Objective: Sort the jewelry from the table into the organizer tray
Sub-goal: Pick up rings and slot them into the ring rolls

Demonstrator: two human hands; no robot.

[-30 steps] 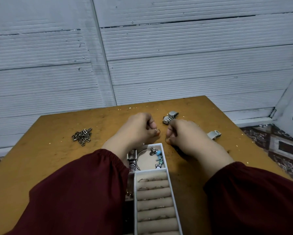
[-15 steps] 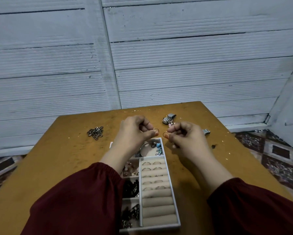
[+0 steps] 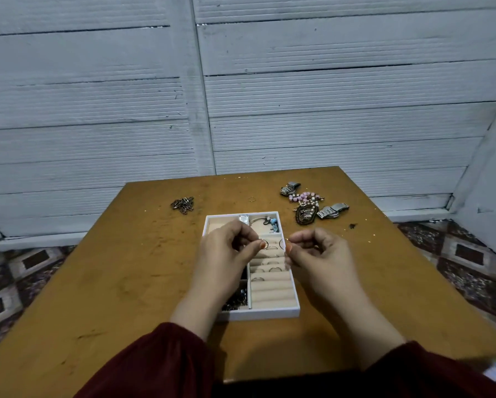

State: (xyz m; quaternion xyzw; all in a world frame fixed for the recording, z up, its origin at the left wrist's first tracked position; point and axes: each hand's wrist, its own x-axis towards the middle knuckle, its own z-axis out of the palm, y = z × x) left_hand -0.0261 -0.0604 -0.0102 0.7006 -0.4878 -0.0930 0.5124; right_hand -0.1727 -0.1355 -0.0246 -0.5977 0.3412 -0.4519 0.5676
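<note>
Pinching thin gold-coloured metal ring [image 3: 264, 244] in left hand [image 3: 226, 255], second thin ring [image 3: 282, 245] in right hand [image 3: 320, 254], fingers curled; both held over beige ring rolls of white rectangular organizer tray [image 3: 259, 315] on brown wooden table [image 3: 126, 282].

left sleeve [image 3: 154, 366] | right sleeve [image 3: 433, 372] | both dark maroon, loose — cuffs gathered | left grip [image 3: 226, 254], right grip [image 3: 324, 257] bare

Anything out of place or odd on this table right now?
One small ring lies alone on the table, beyond the organizer tray and apart from the chain pile and the watch-and-bead heap; easily missed. Nothing looks spilled or damaged.
</note>
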